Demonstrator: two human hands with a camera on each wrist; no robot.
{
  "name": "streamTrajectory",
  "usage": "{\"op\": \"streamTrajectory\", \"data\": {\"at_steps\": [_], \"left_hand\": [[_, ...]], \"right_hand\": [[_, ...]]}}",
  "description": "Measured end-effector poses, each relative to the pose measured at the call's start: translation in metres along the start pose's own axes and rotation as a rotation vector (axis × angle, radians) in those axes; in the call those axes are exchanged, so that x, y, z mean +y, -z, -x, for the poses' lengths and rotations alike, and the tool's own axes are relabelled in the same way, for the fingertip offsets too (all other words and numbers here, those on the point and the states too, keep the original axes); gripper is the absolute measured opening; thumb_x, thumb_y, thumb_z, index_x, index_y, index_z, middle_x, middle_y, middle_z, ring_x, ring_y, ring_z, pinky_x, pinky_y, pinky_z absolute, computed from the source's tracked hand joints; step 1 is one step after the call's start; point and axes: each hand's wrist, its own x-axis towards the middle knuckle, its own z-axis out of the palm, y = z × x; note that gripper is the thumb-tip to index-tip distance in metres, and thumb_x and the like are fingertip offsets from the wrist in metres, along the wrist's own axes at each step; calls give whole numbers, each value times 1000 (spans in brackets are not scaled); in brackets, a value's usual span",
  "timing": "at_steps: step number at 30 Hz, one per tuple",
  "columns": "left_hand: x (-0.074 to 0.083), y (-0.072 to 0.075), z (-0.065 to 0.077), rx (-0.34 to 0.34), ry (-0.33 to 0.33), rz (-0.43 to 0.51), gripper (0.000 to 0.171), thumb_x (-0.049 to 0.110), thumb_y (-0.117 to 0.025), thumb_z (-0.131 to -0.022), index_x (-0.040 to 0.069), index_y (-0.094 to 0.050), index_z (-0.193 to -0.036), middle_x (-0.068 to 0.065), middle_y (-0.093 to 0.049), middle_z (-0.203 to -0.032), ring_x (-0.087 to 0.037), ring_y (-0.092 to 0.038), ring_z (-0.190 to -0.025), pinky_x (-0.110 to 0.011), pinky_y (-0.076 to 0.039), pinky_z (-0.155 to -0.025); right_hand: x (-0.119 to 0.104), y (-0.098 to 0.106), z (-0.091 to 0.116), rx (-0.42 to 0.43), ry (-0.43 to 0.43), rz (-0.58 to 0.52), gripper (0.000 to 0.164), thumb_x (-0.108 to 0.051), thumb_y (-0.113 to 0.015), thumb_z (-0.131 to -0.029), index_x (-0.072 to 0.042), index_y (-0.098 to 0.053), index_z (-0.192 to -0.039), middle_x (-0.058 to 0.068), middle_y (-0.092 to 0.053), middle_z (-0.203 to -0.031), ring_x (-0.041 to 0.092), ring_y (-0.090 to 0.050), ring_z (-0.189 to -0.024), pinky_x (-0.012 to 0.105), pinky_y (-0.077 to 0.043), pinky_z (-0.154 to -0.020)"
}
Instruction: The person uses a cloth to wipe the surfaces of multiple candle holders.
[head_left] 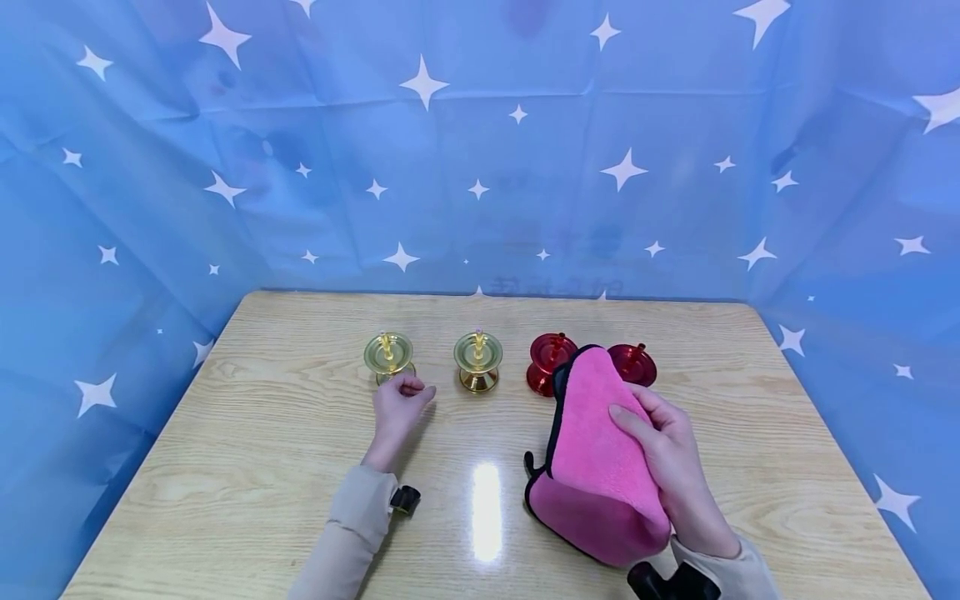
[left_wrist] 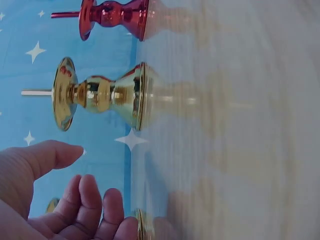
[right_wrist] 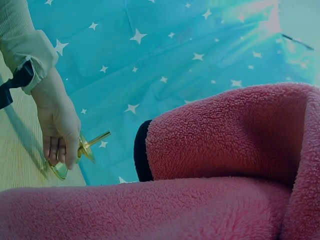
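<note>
My right hand (head_left: pixel 671 450) grips a folded pink plush cloth (head_left: pixel 600 433) with black edging, thumb on top; the cloth fills much of the right wrist view (right_wrist: pixel 215 135). My left hand (head_left: pixel 401 408) is just in front of the leftmost gold candle holder (head_left: pixel 387 353). Its fingers are loosely bent with a gap to the thumb, and nothing is between them in the left wrist view (left_wrist: pixel 75 195). Whether the fingers touch that holder's base cannot be told. To the right stands a second gold candle holder (head_left: pixel 478 354), upright, with a central spike.
Two red candle holders, one (head_left: pixel 551 358) left of the cloth's top and another (head_left: pixel 633 364) partly behind it, continue the row on the wooden table (head_left: pixel 247 433). A blue curtain (head_left: pixel 480 150) with white stars hangs behind the table and along both sides.
</note>
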Motion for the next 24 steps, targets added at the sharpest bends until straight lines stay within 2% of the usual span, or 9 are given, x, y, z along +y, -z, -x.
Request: {"op": "streamTrajectory", "data": {"at_steps": [5,9,15,17,19,21,24], "left_hand": [[-5,10,-1,70,59,4,11,4,-72,-74,-2,-65,-77,-6,-61,-70,-8,-51,-62,-22,-44,-60],[-10,16,-4,121,81,12,12,4,-73,-74,-2,-64,-78,-6,-62,-72,-6,-50,-62,-20,-44,-60],[-14,26,-13,180,115,61,24,3,-73,-73,-5,-57,-90,-13,-61,-85,-10,-53,-68,-15,-43,-60],[-15,28,-17,175,125,67,28,2,-72,-73,-5,-55,-94,-16,-60,-90,-16,-56,-74,-16,-44,-63],[-18,30,-21,148,120,49,33,2,-72,-73,-6,-52,-98,-19,-59,-95,-24,-59,-82,-22,-47,-70],[-20,32,-27,114,117,17,38,2,-73,-72,-6,-51,-102,-22,-59,-99,-31,-59,-89,-30,-48,-77],[-23,35,-35,63,105,-60,41,4,-75,-72,-6,-52,-104,-24,-60,-101,-34,-59,-93,-39,-48,-81]], "right_hand": [[1,0,0,0,8,4,22,-9,-59,-91,-18,-68,-108,-8,-66,-93,4,-61,-77,19,-51,-67],[1,0,0,2,5,3,22,-9,-59,-91,-18,-68,-109,-8,-66,-93,4,-61,-78,19,-51,-67],[1,0,1,4,6,2,22,-8,-59,-91,-20,-69,-107,-8,-66,-92,4,-61,-77,19,-51,-67],[1,0,1,7,8,1,22,-8,-59,-91,-20,-69,-106,-7,-66,-92,4,-61,-77,19,-51,-67],[0,0,1,8,9,1,22,-8,-59,-91,-19,-69,-107,-7,-66,-93,4,-61,-78,19,-51,-67],[1,0,1,5,7,0,22,-8,-59,-91,-19,-69,-107,-8,-66,-93,4,-61,-78,19,-51,-67],[1,0,1,1,8,-6,22,-8,-59,-91,-20,-69,-107,-8,-66,-92,4,-62,-77,19,-51,-67]]}}
